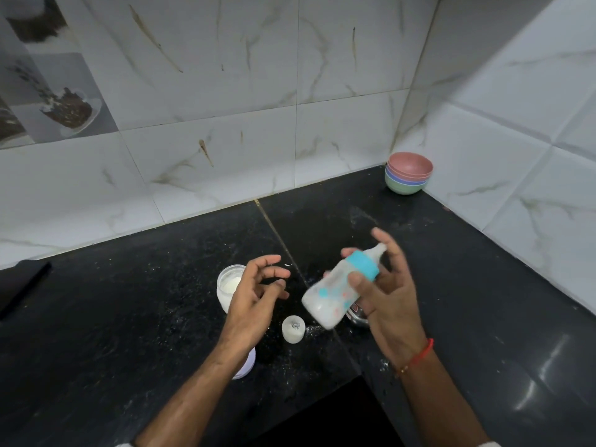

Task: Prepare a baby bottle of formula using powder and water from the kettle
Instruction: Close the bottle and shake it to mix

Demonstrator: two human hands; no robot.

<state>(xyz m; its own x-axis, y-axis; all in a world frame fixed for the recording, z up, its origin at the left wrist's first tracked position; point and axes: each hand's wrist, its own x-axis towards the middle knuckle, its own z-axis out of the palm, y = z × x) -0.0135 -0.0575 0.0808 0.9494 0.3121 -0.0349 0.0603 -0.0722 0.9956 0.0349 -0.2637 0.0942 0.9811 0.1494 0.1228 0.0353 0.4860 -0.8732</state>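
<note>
1. The fingers (pixel 361 282) of our right hand (pixel 392 295) wrap the baby bottle (pixel 335 293): the thumb presses on its near side just below the teal collar (pixel 364 264), and the other fingers curve round the far side.
2. The baby bottle is tilted in the air above the worktop (pixel 129 333), teat pointing far and right, base near and left. It looks milky white inside and its outline is blurred.
3. Our left hand (pixel 254 295) holds nothing; its fingers are loosely curled and spread, hovering just left of the bottle and apart from it.
4. Under the left hand stands an open powder jar (pixel 227 285) with white powder inside.
5. A small white cap (pixel 293 328) sits on the worktop near the bottle's base, between the two wrists.
6. A pale lid (pixel 246 366) shows partly beneath the left forearm.
7. A metal object (pixel 356 314) is mostly hidden behind the bottle; we cannot tell what it is.
8. White powder specks lie scattered over the black worktop around these things.
9. In the far right corner, against the tiled wall (pixel 322 59), sits a stack of coloured bowls (pixel 408 172).
</note>
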